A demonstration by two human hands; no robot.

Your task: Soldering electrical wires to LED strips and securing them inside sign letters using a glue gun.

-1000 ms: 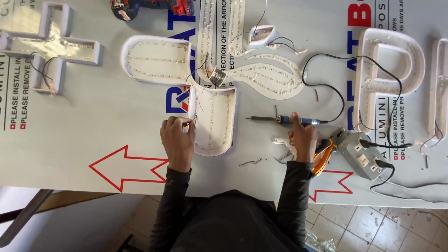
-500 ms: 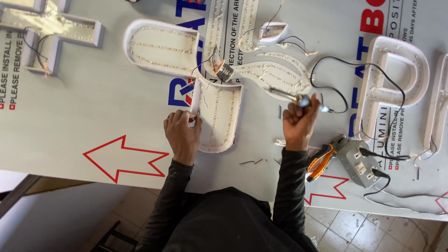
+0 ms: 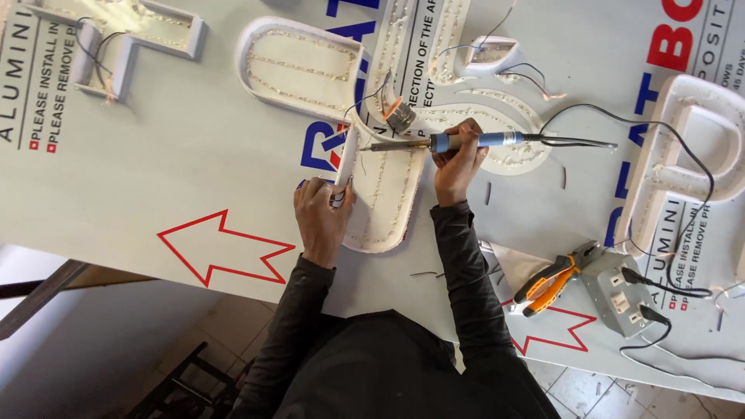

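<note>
Both hands busy — right fingers [image 3: 454,151] clasp soldering iron [image 3: 446,141], left fingers [image 3: 330,194] pinch wire [image 3: 347,167]

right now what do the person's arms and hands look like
Both arms are covered by long dark grey sleeves that end at the wrists. The left hand and right hand are bare: no gloves. I can see no rings or watch.

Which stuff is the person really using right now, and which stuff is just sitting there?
In use:
soldering iron in the right hand
white sign letter, steadied by the left hand
solder spool beside the tip

Just lying about:
orange pliers
grey socket box
other white letters
</note>
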